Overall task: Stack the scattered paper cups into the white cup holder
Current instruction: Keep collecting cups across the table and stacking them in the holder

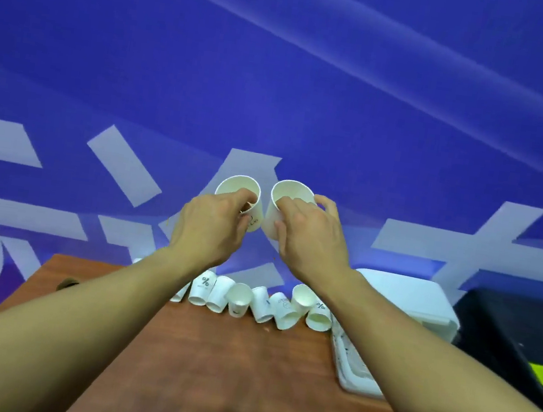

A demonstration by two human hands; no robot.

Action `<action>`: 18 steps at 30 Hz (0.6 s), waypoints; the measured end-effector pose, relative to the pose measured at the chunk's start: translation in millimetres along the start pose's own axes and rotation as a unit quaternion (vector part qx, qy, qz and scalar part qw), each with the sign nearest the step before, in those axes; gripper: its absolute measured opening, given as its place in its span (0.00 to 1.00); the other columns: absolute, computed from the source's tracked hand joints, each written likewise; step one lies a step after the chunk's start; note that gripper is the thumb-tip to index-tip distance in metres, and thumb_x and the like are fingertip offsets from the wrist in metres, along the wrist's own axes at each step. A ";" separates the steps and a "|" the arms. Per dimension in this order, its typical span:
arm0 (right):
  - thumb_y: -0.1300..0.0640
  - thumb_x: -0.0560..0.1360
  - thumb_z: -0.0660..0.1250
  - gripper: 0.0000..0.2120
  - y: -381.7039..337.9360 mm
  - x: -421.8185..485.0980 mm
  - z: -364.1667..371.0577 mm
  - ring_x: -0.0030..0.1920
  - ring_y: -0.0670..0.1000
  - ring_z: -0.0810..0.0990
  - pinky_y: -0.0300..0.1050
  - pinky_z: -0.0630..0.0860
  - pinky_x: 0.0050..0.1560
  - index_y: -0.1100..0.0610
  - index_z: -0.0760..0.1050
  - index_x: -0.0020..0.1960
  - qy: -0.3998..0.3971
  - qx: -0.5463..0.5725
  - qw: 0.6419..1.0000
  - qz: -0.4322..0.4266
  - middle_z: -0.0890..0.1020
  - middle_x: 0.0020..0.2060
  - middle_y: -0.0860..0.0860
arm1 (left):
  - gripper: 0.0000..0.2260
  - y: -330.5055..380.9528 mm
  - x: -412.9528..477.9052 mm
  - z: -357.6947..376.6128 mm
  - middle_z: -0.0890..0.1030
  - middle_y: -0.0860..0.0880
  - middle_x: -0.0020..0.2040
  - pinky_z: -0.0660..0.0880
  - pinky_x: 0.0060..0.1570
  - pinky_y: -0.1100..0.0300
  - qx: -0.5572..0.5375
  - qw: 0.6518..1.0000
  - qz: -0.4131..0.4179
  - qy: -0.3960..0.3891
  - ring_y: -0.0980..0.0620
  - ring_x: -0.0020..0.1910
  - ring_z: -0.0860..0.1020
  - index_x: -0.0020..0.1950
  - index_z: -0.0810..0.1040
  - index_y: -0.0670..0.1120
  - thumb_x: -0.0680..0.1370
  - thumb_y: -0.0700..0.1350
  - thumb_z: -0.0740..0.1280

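While both hands were raised over the table (224,372), each held one paper cup with its mouth turned toward the camera. The left hand (211,229) pinched the left cup (238,187) at the rim, fingers hooked inside and thumb on the outer wall. The right hand (310,238) was clamped on the right cup (294,190) the same way, one finger over the lip, thumb outside, the other fingers curled round the far side. The two cups hung just beside each other, their walls nearly touching near the bases.

The step in hand looked to be nesting one cup in the other. To do it well, one cup wanted its inside fingers cleared first, with the hold moved to the outer wall, so the other could slide in base first. A light squeeze seemed wise, since thin paper would have buckled out of round and jammed.

A row of cups (260,303) lay on their sides along the far edge of the table, not yet gathered. A white box (403,299) and a white tray (355,372) sat to the right. Which of them was the cup holder could not be told.
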State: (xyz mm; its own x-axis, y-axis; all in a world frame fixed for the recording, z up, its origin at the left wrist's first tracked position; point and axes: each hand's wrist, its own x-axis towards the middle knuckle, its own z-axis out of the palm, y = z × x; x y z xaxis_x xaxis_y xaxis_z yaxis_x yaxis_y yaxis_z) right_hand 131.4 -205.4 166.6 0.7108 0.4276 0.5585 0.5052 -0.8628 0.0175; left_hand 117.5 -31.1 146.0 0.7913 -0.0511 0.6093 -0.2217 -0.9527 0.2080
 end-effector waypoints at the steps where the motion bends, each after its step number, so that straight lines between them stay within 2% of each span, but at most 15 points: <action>1: 0.60 0.72 0.66 0.06 15.7 -10.4 -10.2 0.41 0.57 0.78 0.50 0.64 0.61 0.54 0.74 0.48 -0.005 -0.005 1.000 0.007 0.81 0.37 0.52 | 0.10 18.7 1.6 4.5 0.84 0.50 0.47 0.77 0.37 0.51 0.000 1.000 0.009 -0.008 0.41 0.42 0.80 0.59 0.74 0.53 0.77 0.48 0.66; 3: 0.60 0.73 0.66 0.04 45.1 -30.4 -28.4 0.42 0.58 0.78 0.49 0.65 0.60 0.55 0.74 0.48 -0.006 -0.014 1.000 0.019 0.81 0.38 0.52 | 0.10 54.7 3.4 13.6 0.84 0.50 0.49 0.76 0.38 0.53 0.003 0.999 0.025 -0.027 0.43 0.43 0.80 0.59 0.74 0.54 0.78 0.48 0.65; 5: 0.60 0.74 0.66 0.03 71.5 -50.0 -44.7 0.39 0.58 0.77 0.50 0.68 0.58 0.55 0.73 0.46 -0.007 -0.013 1.000 0.024 0.80 0.35 0.52 | 0.10 89.0 3.5 20.7 0.83 0.50 0.48 0.72 0.36 0.56 0.010 0.999 0.035 -0.038 0.44 0.42 0.79 0.59 0.74 0.54 0.78 0.48 0.64; 10: 0.59 0.73 0.68 0.04 129.4 -93.5 -70.7 0.34 0.59 0.75 0.49 0.71 0.47 0.55 0.72 0.42 0.013 -0.015 0.999 0.047 0.78 0.30 0.52 | 0.07 159.7 3.7 41.0 0.82 0.49 0.44 0.69 0.33 0.57 0.019 0.997 0.061 -0.052 0.45 0.39 0.76 0.57 0.73 0.53 0.79 0.50 0.63; 14: 0.58 0.73 0.68 0.06 171.7 -118.7 -79.9 0.32 0.58 0.74 0.48 0.70 0.44 0.55 0.70 0.40 0.012 -0.028 0.998 0.054 0.76 0.29 0.52 | 0.07 207.2 13.1 65.6 0.82 0.50 0.42 0.73 0.35 0.55 -0.002 0.995 0.075 -0.071 0.44 0.40 0.77 0.57 0.72 0.53 0.79 0.51 0.62; 18: 0.57 0.75 0.65 0.04 213.4 -136.0 -81.9 0.36 0.59 0.74 0.46 0.64 0.43 0.55 0.70 0.44 -0.010 -0.036 0.997 0.070 0.78 0.33 0.52 | 0.07 245.3 17.0 94.1 0.81 0.50 0.42 0.74 0.37 0.53 -0.017 0.991 0.093 -0.096 0.43 0.40 0.76 0.55 0.71 0.55 0.79 0.52 0.60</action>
State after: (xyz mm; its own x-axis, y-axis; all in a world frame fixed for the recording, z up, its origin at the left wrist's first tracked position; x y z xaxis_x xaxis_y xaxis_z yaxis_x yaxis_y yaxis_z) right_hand 102.4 -469.8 162.3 0.7824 0.3065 0.5422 0.3649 -0.9310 -0.0003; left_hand 130.2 -293.9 135.3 0.8284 -0.2842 0.4827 -0.3903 -0.9109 0.1335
